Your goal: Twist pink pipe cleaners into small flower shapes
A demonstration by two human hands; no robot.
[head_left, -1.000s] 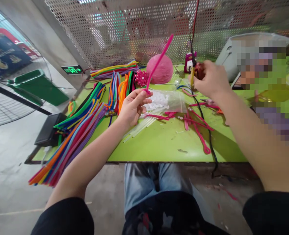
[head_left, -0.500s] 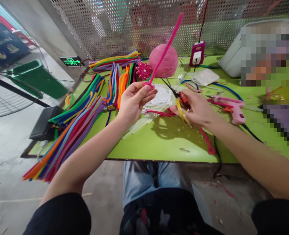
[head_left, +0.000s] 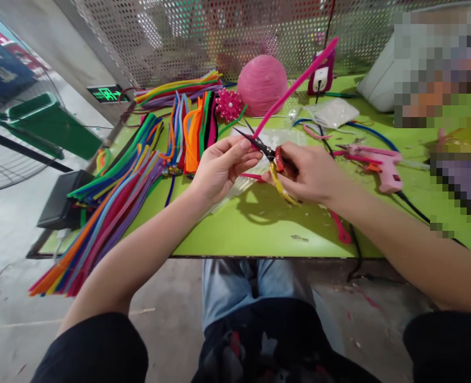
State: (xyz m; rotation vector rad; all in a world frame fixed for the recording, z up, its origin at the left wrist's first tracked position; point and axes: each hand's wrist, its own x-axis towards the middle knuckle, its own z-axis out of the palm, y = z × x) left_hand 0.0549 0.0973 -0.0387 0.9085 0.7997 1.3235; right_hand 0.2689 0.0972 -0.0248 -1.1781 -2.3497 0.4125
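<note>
My left hand (head_left: 225, 165) pinches the lower end of a bright pink pipe cleaner (head_left: 295, 88), which slants up to the right. In my right hand (head_left: 309, 173) is a pair of scissors (head_left: 275, 165) with red and yellow handles. The parted blades reach left to the pipe cleaner's base, close to my left fingertips; I cannot tell whether they touch it. Just behind my hands are a pink beaded pipe-cleaner flower (head_left: 230, 105) and a ball of pink yarn (head_left: 262, 85).
Bundles of coloured pipe cleaners (head_left: 116, 213) cover the table's left side, some overhanging the front edge. A pink glue gun (head_left: 383, 165) with a black cord lies at the right. A clear plastic bag (head_left: 333, 113) and a purple socket box (head_left: 322, 74) are at the back.
The scissors have moved left, bringing their blades up to the pipe cleaner beside my left fingers. The pipe cleaner now leans farther right.
</note>
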